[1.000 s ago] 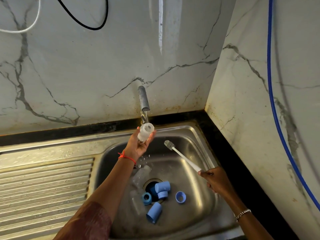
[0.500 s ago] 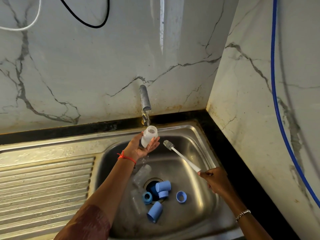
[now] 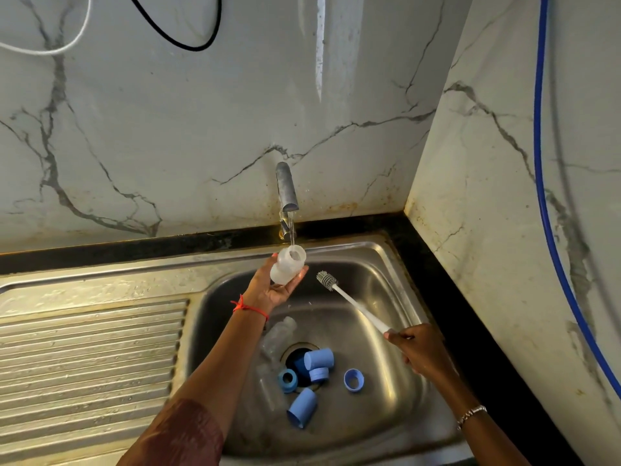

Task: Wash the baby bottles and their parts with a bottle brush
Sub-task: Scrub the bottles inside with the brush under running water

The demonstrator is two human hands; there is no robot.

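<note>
My left hand (image 3: 273,288) holds a small translucent baby bottle (image 3: 287,265) with its mouth up under the running tap (image 3: 286,191); water streams into the opening. My right hand (image 3: 418,350) grips the white handle of a bottle brush (image 3: 351,302), its grey bristle head raised just right of the bottle, not touching it. On the sink (image 3: 386,264) floor lie two clear bottles (image 3: 279,338), two blue caps (image 3: 302,412) and blue rings (image 3: 353,380) around the drain.
A ribbed steel draining board (image 3: 87,358) lies to the left of the basin. Marble walls close the back and right side. A blue hose (image 3: 551,230) runs down the right wall; black and white cables hang at the top left.
My left hand has tipped the bottle so its mouth faces up under the stream. The brush and my right hand have barely shifted.
</note>
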